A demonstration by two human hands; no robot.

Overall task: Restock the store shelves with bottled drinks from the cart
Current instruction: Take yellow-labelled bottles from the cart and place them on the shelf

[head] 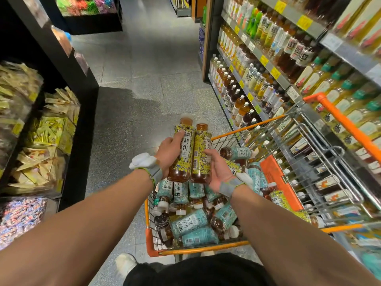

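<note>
Left grip (170, 150) clamps a yellow bottle (184, 162); right grip (217, 172) curls round a second bottle (201, 139); cart (206, 248) lies heaped; most restocking likely remains.

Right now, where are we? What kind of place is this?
Most likely a supermarket drinks aisle. Shelves of bottled drinks carry yellow price tags, an orange wire cart is piled with bottles, and bins of wrapped snacks stand opposite. The left hand and right hand grip two yellow-label bottles.
</note>
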